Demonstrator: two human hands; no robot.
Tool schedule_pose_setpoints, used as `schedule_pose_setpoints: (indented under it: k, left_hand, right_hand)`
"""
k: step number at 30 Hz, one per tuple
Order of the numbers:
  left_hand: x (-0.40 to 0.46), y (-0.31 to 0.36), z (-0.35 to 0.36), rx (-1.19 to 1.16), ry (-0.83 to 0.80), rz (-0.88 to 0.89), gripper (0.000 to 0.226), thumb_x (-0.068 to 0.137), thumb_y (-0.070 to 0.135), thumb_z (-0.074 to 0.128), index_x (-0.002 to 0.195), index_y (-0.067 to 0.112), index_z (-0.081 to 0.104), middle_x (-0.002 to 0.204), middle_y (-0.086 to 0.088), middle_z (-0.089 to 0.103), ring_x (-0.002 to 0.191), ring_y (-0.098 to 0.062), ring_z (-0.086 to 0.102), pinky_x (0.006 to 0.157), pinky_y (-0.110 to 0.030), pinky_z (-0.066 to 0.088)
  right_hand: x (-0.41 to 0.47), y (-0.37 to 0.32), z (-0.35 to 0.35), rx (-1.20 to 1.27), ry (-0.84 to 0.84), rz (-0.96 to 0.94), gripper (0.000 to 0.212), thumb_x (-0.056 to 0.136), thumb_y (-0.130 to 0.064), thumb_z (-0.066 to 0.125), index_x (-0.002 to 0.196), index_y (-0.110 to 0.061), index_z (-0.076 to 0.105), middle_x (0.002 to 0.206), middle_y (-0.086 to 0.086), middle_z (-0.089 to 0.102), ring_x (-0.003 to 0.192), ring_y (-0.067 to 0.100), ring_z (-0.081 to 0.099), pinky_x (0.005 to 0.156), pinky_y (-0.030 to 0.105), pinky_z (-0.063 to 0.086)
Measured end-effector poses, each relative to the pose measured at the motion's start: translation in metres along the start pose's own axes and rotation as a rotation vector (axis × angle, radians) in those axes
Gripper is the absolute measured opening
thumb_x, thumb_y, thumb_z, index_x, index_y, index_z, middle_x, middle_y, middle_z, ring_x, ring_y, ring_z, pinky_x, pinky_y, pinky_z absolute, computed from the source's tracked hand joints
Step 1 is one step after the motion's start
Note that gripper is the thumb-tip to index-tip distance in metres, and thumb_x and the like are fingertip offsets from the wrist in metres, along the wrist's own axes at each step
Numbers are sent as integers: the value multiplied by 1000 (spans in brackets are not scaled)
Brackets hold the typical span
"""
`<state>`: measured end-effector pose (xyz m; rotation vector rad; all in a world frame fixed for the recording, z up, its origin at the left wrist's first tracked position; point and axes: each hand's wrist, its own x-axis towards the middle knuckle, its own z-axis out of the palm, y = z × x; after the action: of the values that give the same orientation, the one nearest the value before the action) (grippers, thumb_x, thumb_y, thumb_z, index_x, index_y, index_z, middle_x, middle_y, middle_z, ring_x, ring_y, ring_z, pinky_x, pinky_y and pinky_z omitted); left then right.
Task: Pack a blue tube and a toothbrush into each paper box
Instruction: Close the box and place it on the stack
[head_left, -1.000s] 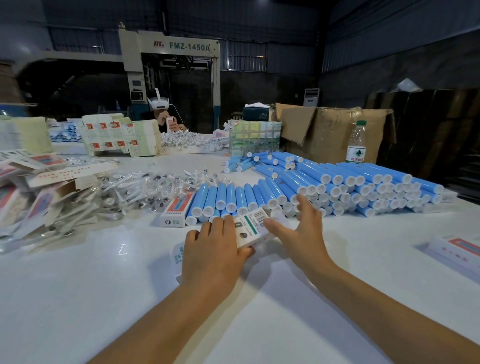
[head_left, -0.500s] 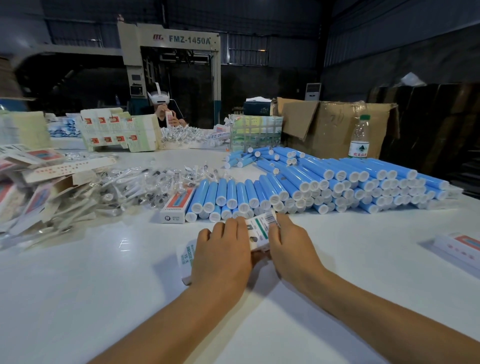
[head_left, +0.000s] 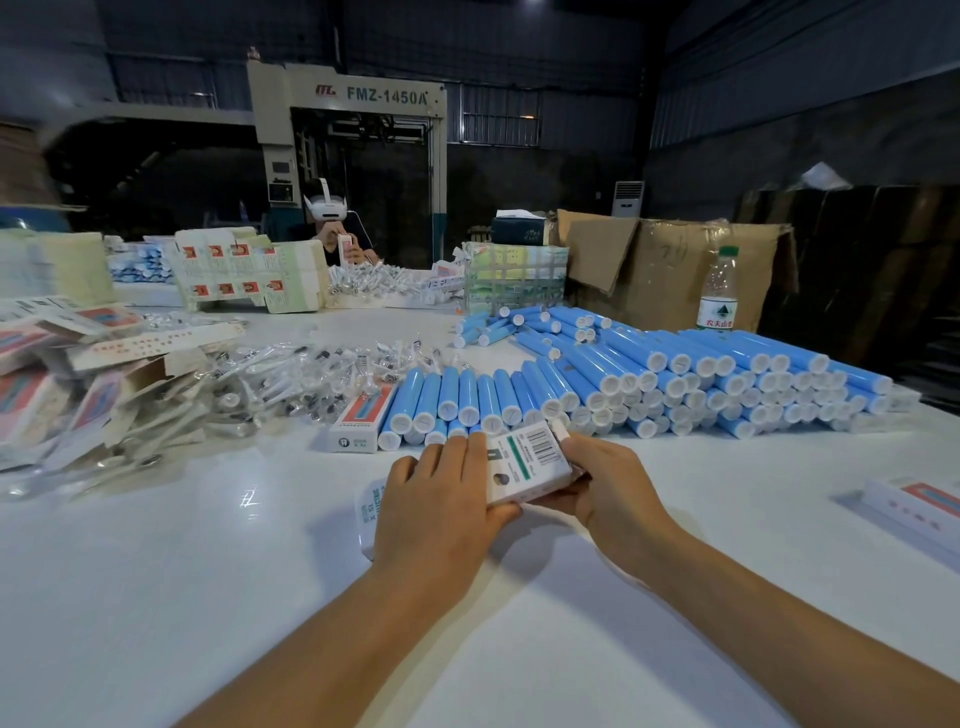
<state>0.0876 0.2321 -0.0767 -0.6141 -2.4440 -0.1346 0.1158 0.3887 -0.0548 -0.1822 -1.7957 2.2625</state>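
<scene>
A: Both hands are on the one paper box, barcode face up, its far end lifted off the white table.

B: What about the left hand?

A: It lies over the near half, fingers curled across the top and thumb tucked under the edge. That's a grip. The right hand cups the far end from the side, fingers wrapped under it, with a small end flap standing up just above the thumb.

B: Can you see a tube or brush inside?

A: I can't tell; the hands cover both ends.

B: Move outward, then.

A: Just beyond the box there's a row of blue tubes, white caps facing us, running into a big stack on the right. A closed box with a red panel lies against the left end of that row. Further left sits a heap of toothbrushes in clear wrappers, and past them a pile of flattened cartons at the table's left edge. One more box sits well apart on the far right.

B: And the room?

A: It's a dim warehouse. There's a water bottle in front of an open cardboard carton, and a second person in a white headset across the table holding a box. Behind them is a machine marked FMZ-1450A.
</scene>
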Motion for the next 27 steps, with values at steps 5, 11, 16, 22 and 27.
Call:
schedule_pose_setpoints:
  k: [5,11,16,22,27]
  left_hand:
    - [0,0,0,15,-1,26,75,90,65,32,146,19,16,143,2,34,126,-17,35,98,-30,28]
    - [1,1,1,6,13,45,73,91,63,34,145,18,17,142,1,35,123,-17,37,96,-29,29]
    - [1,1,0,6,16,11,75,90,64,33,146,18,18,142,1,36,125,-17,37,96,-29,31]
    - [2,2,1,42,-5,-11,75,90,65,34,146,17,18,142,0,36,126,-19,37,95,-31,31]
    - [2,5,1,68,-17,-12,75,91,63,36,144,14,19,140,-2,38,122,-19,39,93,-31,31]
  right_hand:
    - [-3,1,0,-116,1,-29,35,94,0,37,83,-9,69,79,7,74,75,22,72,59,33,58]
    - [-5,8,-1,-264,16,-152,34,99,-15,38,87,-28,67,78,-6,73,78,14,71,59,22,55]
    - [-6,5,-1,-473,15,-254,26,95,-16,49,81,-20,70,80,-5,72,75,11,66,65,32,56]
    - [-3,6,-5,-602,218,-374,14,88,-17,66,74,-19,62,79,-1,65,75,12,60,56,15,46]
    - [-5,12,1,-674,257,-453,29,88,-8,65,67,-24,54,81,-2,58,74,8,55,57,10,42]
